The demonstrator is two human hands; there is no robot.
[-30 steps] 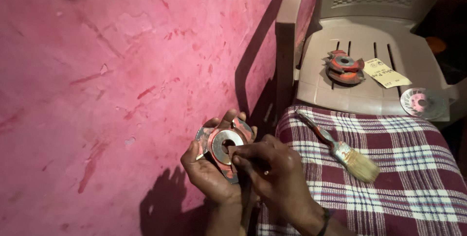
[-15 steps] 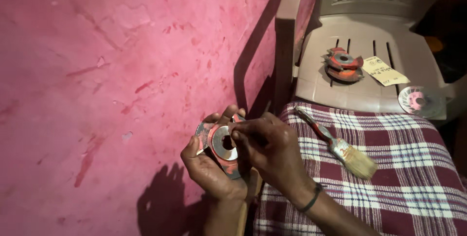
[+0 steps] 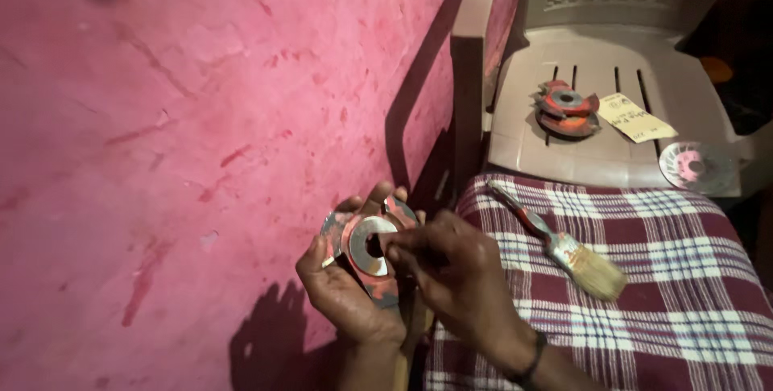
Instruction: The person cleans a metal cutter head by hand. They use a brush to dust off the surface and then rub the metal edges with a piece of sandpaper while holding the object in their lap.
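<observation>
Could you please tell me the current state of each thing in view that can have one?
Round cutter: upright, cupped in left hand.
Right hand: fingertips at the cutter's centre hole.
Paintbrush: lying loose on the checked cloth.
Stacked cutters: resting on the plastic chair seat.
Paper slip: flat on seat.
Disc: flat at seat edge.

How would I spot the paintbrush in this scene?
Find the checked maroon-and-white cloth in front of the beige plastic chair. The paintbrush lies slanted on it, alone, pale bristles toward the lower right. Unlike the round red-stained metal discs on the chair, it is long and thin.
</observation>
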